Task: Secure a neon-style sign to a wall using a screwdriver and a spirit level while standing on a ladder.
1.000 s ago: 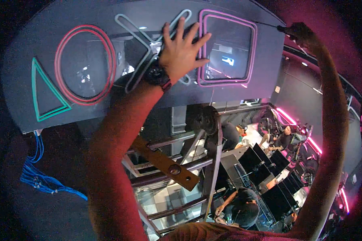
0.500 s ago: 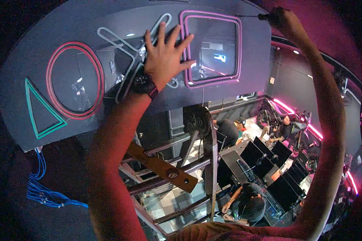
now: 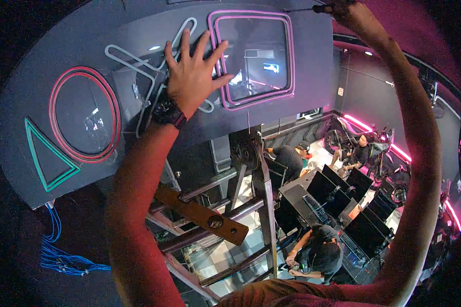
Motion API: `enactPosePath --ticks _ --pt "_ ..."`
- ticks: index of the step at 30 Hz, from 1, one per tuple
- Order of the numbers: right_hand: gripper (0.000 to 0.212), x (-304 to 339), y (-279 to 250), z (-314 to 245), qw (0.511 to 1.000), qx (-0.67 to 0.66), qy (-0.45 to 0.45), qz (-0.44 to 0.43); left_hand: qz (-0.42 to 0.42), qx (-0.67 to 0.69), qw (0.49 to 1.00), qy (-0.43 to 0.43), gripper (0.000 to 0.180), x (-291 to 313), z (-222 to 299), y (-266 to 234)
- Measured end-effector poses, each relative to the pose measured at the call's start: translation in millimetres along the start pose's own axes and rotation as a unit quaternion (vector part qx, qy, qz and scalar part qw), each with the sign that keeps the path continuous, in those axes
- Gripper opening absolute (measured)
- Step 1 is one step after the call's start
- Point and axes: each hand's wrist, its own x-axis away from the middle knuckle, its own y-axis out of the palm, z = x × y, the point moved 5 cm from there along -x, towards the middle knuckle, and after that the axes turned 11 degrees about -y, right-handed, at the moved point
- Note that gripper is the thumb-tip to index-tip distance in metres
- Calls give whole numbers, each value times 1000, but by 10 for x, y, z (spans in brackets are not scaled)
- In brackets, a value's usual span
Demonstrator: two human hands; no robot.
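Against a dark curved panel my left hand lies flat with its fingers spread. It covers part of a pale cross-shaped tube light, and its fingers reach the left edge of a pink square tube light. Further left on the panel are a red ring-shaped tube light and a green triangular one. Up at the panel's top right, my right hand is closed round the dark handle of a screwdriver. Its thin shaft points left along the panel's upper edge; the tip's contact is unclear.
Below me stands a ladder, with a brown bar with a round opening across it. Blue cables hang at the lower left. On the floor below are people, desks with several monitors, motorcycles and pink light strips.
The view has shifted, so the panel's square and cross appear further left and slightly higher. My left hand stays against the panel; my right hand still holds the screwdriver at the upper edge.
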Motion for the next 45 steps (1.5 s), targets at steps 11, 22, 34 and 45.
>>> enactPosePath --ticks 11,22,34,45 --pt "32 106 441 383 901 -303 301 77 7 5 1000 1 75 48 -16 43" --pt "22 91 111 109 951 -10 281 -126 24 0 1000 4 77 3 71 27" --pt "26 292 863 467 970 194 -99 -109 12 0 1000 10 76 -25 89 4" --pt "30 -110 256 -151 981 55 -109 150 -2 -3 1000 1 74 55 -46 -2"
